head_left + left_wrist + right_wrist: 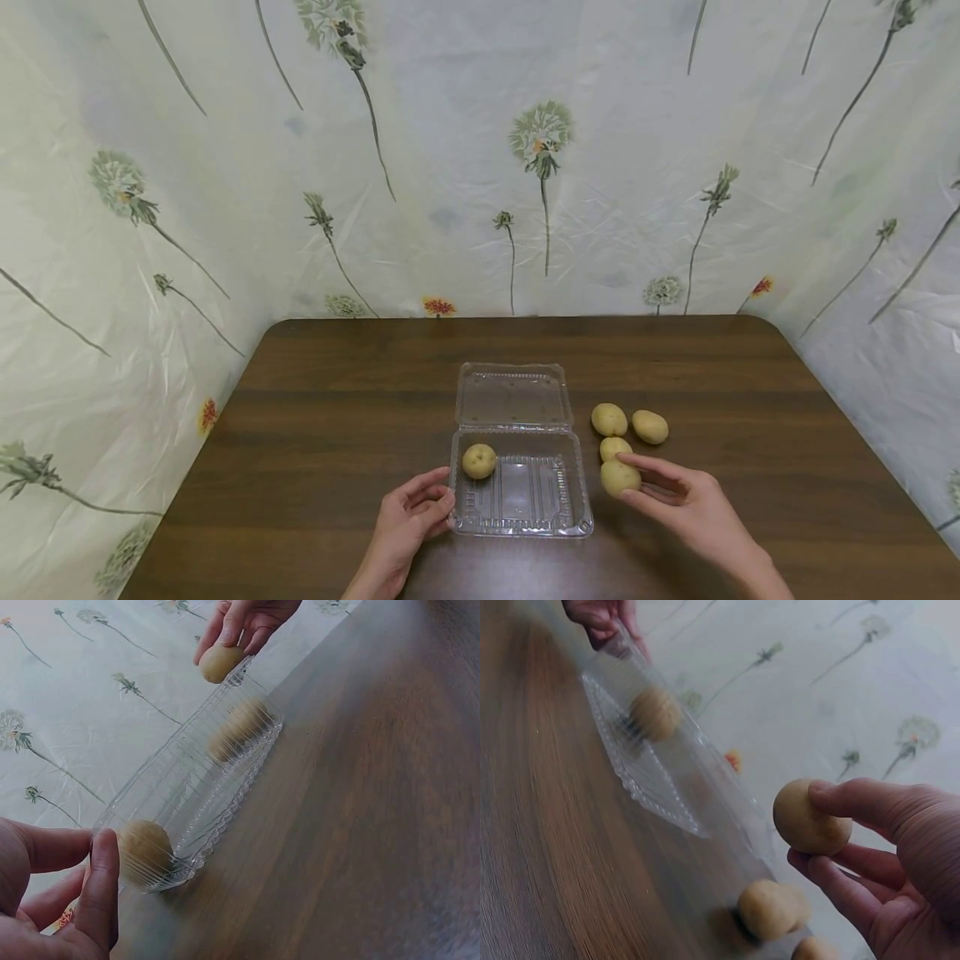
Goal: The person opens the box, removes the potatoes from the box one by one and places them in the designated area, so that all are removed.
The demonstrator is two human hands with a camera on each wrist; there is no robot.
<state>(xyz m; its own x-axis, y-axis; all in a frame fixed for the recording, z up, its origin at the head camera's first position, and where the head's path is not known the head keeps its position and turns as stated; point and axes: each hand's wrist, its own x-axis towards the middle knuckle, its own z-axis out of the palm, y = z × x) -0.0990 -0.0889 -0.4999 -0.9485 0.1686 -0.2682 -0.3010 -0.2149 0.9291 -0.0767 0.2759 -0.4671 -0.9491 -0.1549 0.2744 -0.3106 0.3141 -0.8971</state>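
Observation:
A clear plastic clamshell container point(517, 527) stands on the table with its lid point(513, 397) laid back. My left hand point(411, 521) pinches its left rim between thumb and fingers, as the left wrist view also shows. Inside, near the left wall, lies one round potato point(479, 461). To the right of the container, my right hand point(693, 508) holds another potato point(810, 817) between thumb and fingertips, lifted off the table. Just beyond that hand lie a partly hidden potato point(615, 448), a larger potato point(609, 419) and an oval potato point(649, 427).
The dark wooden table point(337, 400) has rounded far corners. Behind it and at both sides hangs a pale curtain point(450, 167) printed with dandelions. The container's opened lid reaches toward the far side of the table.

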